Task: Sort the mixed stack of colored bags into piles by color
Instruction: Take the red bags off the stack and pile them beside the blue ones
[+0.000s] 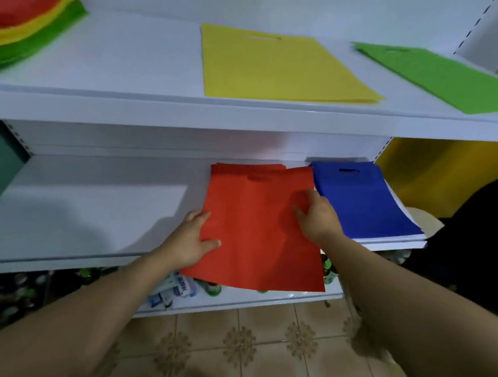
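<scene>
On the upper shelf (pixel 133 64), left to right and well apart: a mixed stack (pixel 27 20) of red over yellow over green at the far left corner, a yellow bag (pixel 278 65) flat in the middle, and a green bag (pixel 441 77) flat at the right. On the middle shelf (pixel 80 213), toward its right half: a red bag (pixel 256 235) laid over more red that shows at the back edge, with its front part hanging out past the shelf lip. Just beside it on the right, a blue pile (pixel 361 198), handle cutout toward the back, resting on white layers. Gripping the red bag at its left edge with the left hand (pixel 193 237), thumb on top of the fabric, fingers along the edge. Clutching the same bag near its right edge with the right hand (pixel 317 218), fingers curled into the fabric; thumb's place hard to tell. Lower down, on the bottom shelf (pixel 264 301), partly hidden behind the overhanging bag: green bottles (pixel 212 288) and small packets, blurred. Beneath everything, patterned floor tiles (pixel 232 347).
</scene>
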Demonstrator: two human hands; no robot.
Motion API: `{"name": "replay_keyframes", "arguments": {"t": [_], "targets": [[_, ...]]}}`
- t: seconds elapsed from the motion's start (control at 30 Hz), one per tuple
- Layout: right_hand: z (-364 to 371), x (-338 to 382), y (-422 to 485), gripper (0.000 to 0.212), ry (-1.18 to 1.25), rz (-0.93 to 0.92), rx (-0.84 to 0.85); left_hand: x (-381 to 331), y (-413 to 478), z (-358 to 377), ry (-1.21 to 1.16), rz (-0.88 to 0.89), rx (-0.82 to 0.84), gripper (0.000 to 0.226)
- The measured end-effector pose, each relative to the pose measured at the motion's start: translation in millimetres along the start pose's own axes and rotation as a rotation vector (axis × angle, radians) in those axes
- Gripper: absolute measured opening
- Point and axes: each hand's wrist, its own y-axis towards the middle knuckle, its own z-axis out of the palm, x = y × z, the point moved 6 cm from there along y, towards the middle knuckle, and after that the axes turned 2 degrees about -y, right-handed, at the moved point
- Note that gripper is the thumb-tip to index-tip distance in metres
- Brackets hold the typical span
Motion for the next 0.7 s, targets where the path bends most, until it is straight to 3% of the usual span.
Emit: {"name": "replay_keyframes", "arguments": {"t": [0.4, 0.53, 0.7], "targets": [[51, -23, 118, 0.042, -0.001, -0.098, 0.101, 16, 89, 35, 0.156, -0.151, -0.052, 0.091], [79, -39, 142, 0.065, 0.036, -0.098, 0.225, 28, 104, 46, 0.162, -0.258, -0.052, 0.097], [102, -62, 150, 0.090, -0.007, -0.090, 0.346, 30, 88, 77, 0.352, -0.236, 0.127, 0.118]]}}
